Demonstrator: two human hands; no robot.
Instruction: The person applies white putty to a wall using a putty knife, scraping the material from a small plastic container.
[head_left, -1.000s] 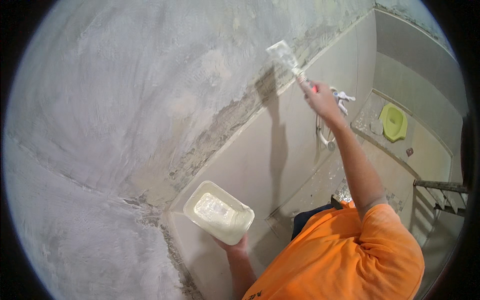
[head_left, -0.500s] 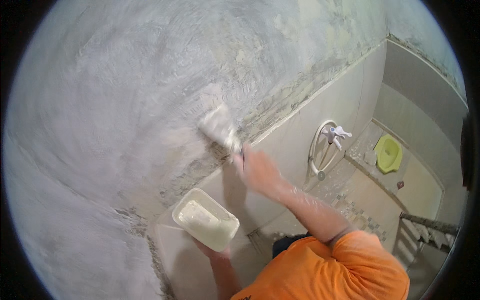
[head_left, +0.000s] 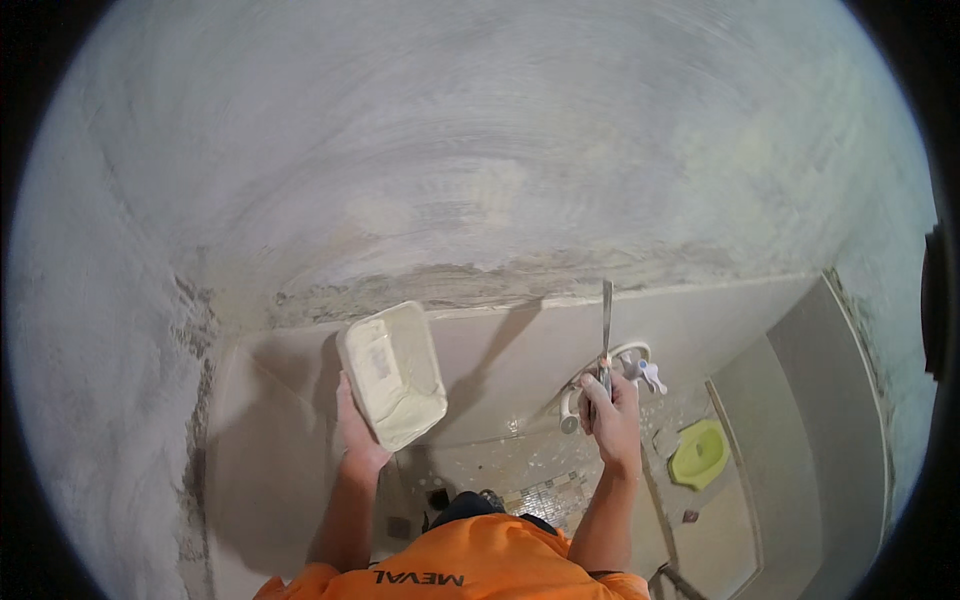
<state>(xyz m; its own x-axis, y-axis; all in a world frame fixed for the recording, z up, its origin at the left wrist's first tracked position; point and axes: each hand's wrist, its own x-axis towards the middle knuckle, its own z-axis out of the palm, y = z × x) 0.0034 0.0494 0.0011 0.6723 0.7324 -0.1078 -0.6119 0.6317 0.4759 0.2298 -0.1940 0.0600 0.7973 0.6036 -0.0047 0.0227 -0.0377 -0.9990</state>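
Bathroom setting, seen from above: rough grey plastered wall (head_left: 480, 150) fills the upper half of the frame, and smooth beige tiles (head_left: 510, 360) run below it from a ragged mortar line across the middle.

Nearest, at the bottom centre: my orange shirt (head_left: 470, 575), with both forearms rising from it.

Left hand (head_left: 358, 435), lower centre-left: fingers closed under the near edge of a white rectangular tub (head_left: 392, 372), which I hold up tilted against the tiled band. Its inside is coated with pale filler. Tub casts a shadow on the tiles to its left.

Right hand (head_left: 612, 415), lower centre-right: fist clamped on the handle of a putty knife (head_left: 606, 325). Blade points straight up, seen edge-on as a thin line, with its tip just below the mortar line. Whether the tip touches the wall cannot be told from this angle.

Just behind that hand: a white wall tap (head_left: 640, 368) with a looped hose beside it.

Farther down, at lower right: mosaic floor (head_left: 545, 495) and a lime-green squat pan (head_left: 698, 455) set into a raised tiled step.
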